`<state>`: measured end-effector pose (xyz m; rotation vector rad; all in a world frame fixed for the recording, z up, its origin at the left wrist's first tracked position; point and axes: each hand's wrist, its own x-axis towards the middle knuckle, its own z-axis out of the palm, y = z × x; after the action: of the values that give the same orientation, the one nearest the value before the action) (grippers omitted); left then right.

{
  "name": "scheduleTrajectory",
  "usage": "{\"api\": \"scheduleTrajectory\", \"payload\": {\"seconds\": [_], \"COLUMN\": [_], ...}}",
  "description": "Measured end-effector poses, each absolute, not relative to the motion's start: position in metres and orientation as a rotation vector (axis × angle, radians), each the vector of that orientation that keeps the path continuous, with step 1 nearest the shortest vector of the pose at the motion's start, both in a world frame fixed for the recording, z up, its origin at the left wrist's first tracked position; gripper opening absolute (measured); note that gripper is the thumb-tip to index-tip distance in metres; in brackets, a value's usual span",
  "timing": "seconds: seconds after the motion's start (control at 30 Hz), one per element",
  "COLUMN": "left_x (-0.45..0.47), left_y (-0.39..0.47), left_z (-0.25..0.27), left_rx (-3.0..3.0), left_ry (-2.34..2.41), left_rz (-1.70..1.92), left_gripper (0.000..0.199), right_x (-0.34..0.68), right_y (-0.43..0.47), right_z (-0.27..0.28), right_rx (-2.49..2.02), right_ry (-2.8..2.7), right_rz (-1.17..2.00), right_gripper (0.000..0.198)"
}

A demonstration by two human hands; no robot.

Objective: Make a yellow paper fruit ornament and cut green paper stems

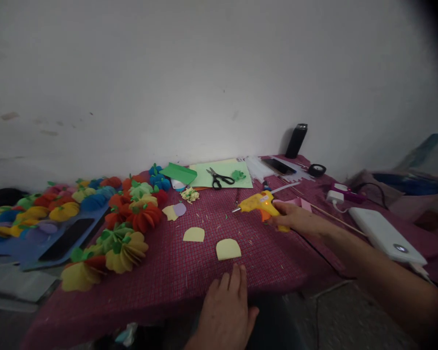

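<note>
My right hand (294, 218) is wrapped around the handle of a yellow glue gun (255, 201), its metal nozzle pointing left over the checked cloth. My left hand (228, 304) lies flat at the table's front edge with fingers stretched out. Its fingertips are just short of a pale yellow half-round paper piece (228, 249). Another such paper piece (193, 235) rests to the left. Farther back is a yellow and lilac paper shape (174, 211) beside a small pile of paper scraps (190, 195).
Folded paper pumpkins (144, 216) in several colours crowd the left side. Black scissors (221, 178) lie on pale green paper (200, 171) near the wall. At right are a dark bottle (297, 141), a tape roll (317, 169), a white power bank (385, 233) and cables.
</note>
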<state>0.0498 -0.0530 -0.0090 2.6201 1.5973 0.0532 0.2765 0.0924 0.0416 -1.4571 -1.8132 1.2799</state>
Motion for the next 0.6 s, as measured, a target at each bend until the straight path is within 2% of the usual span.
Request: {"api": "scheduleTrajectory", "payload": {"seconds": [0.1,0.17,0.4,0.6], "left_x": [0.056,0.058,0.058,0.056], "left_y": [-0.049,-0.045,-0.041,-0.040], "left_z": [-0.012,-0.013,-0.019,-0.026], "left_rx": [2.572,2.555,2.512,2.494], "left_ry": [1.738,1.788,1.833,1.801], "left_rz": [0.021,-0.001,-0.050,-0.018], "left_gripper": [0.061,0.061,0.068,0.067], "right_x": [0.277,0.276,0.275,0.269], "right_y": [0.079,0.073,0.067,0.068], "right_z": [0.057,0.060,0.050,0.052], "right_rx": [-1.295,-1.237,-1.117,-1.049], "right_ry": [-1.656,-1.574,-1.241,-1.363], "right_rz": [1.629,1.752,2.008,2.104], "right_gripper": [0.025,0.027,0.021,0.027]}}
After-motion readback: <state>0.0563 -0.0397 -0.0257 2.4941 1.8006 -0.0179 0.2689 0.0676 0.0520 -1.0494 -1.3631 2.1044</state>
